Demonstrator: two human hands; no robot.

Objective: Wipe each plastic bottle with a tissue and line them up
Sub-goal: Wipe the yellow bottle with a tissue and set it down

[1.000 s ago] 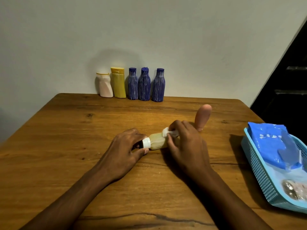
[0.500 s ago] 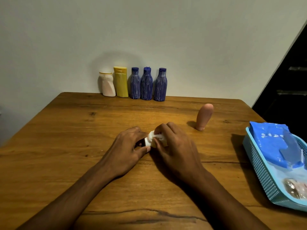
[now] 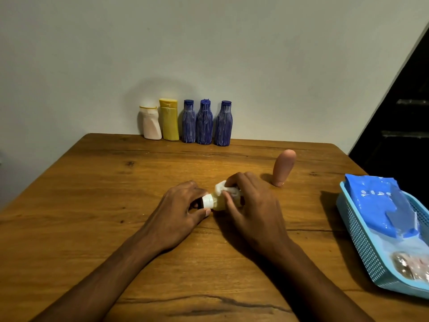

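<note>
a wooden tabletop (image 3: 92, 205) meets a pale wall, five bottles (image 3: 185, 123) lined up along it. mid-table, the left hand (image 3: 181, 212) grips the white cap end of a small yellowish bottle (image 3: 218, 201) lying on its side. the right hand (image 3: 250, 205) has its fingers (image 3: 234, 182) clamped on a white tissue (image 3: 224, 189) against the bottle's body.

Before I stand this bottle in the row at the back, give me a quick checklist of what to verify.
1. Left hand grips cap end of the small bottle: ok.
2. Right hand presses tissue on it: ok.
3. Wiped all round: cannot tell.
4. Free spot right of the rightmost blue bottle: ok.
5. Row of five upright: ok.
6. Pink bottle lined up: not ok, stands apart.
</note>
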